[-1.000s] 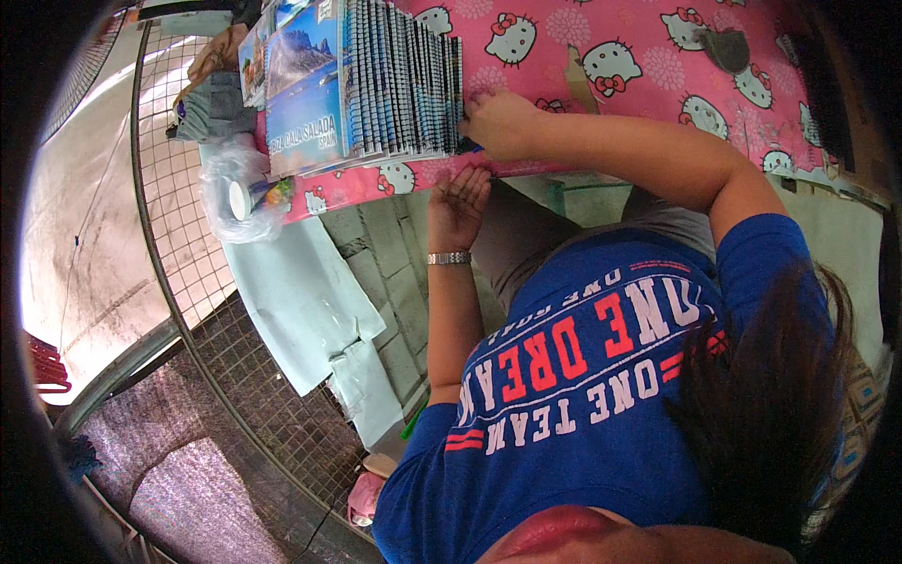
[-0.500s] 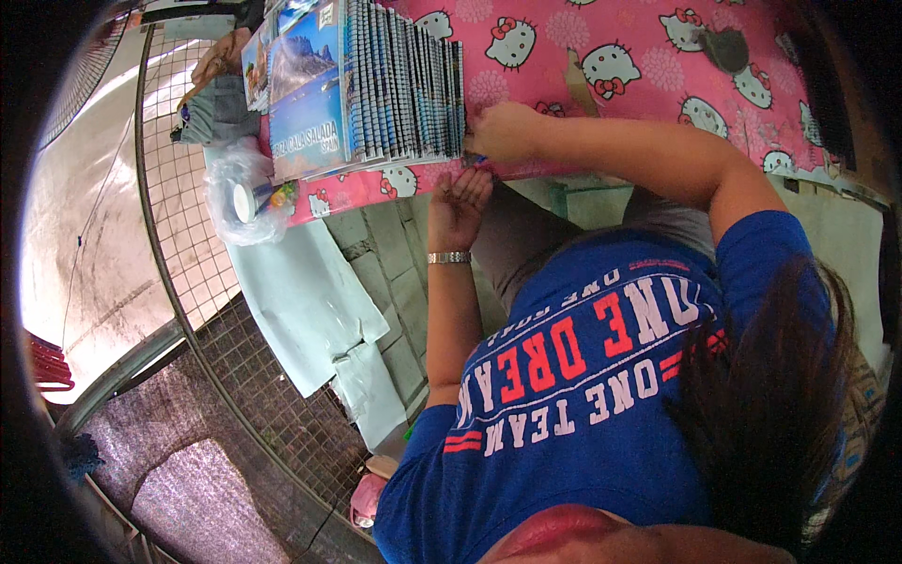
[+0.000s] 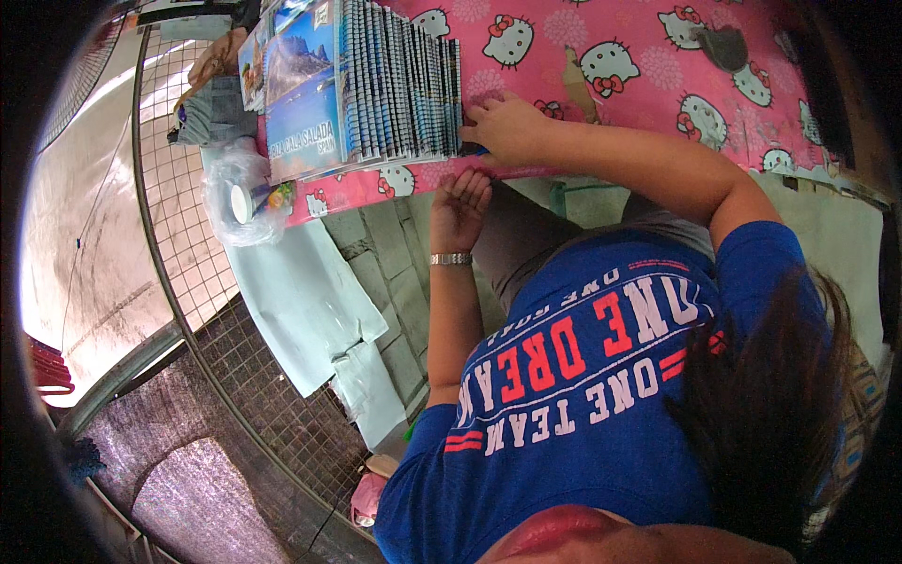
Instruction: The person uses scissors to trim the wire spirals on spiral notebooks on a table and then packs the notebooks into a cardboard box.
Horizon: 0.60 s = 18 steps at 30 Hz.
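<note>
A row of spiral-bound notebooks (image 3: 399,89) with blue seaside covers overlaps on the pink tablecloth (image 3: 648,103). At the right end of that row, my right hand (image 3: 507,132) rests low over the table near its front edge. Its fingers bend toward the last notebook, the thumb and forefinger close to its lower corner. Something small, dark and blue shows under this hand, too covered to name. My left hand (image 3: 460,202) lies palm up just below the table edge, fingers loosely curved, with nothing visible in it. A metal-band watch (image 3: 451,258) circles its wrist.
Left of the notebooks, a clear plastic bag (image 3: 225,202) holds a cup with a white rim. Behind it lies a grey cloth bundle (image 3: 221,113). A dark, rounded object (image 3: 725,49) sits at the table's far right. White sheets (image 3: 301,310) hang or lie below the table's left side.
My right hand has shifted slightly, its forefinger now reaching a little farther forward and left beside the notebooks. My left hand has stayed nearly in place at the table edge.
</note>
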### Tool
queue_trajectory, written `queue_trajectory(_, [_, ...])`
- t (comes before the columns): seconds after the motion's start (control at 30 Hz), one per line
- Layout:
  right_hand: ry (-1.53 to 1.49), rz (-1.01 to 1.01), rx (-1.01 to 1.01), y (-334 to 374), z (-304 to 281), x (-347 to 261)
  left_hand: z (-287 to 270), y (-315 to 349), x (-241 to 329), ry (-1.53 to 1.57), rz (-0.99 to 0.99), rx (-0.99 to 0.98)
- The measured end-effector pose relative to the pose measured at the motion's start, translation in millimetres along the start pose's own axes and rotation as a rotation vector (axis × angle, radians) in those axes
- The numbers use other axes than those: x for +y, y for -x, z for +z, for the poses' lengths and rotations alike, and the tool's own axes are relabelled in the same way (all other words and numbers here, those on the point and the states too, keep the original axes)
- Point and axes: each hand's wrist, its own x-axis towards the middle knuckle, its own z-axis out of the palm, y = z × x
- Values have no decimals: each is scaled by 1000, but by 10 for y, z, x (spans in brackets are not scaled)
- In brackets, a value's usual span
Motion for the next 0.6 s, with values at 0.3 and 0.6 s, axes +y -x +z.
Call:
queue_trajectory(0.3, [-115,-90,-651,-663,-13,54,30,7,-1,18,5,-9])
queue_trajectory(0.6, [-30,136,-41,55,-70,-46,-75,-90,-38,66,-31,-70])
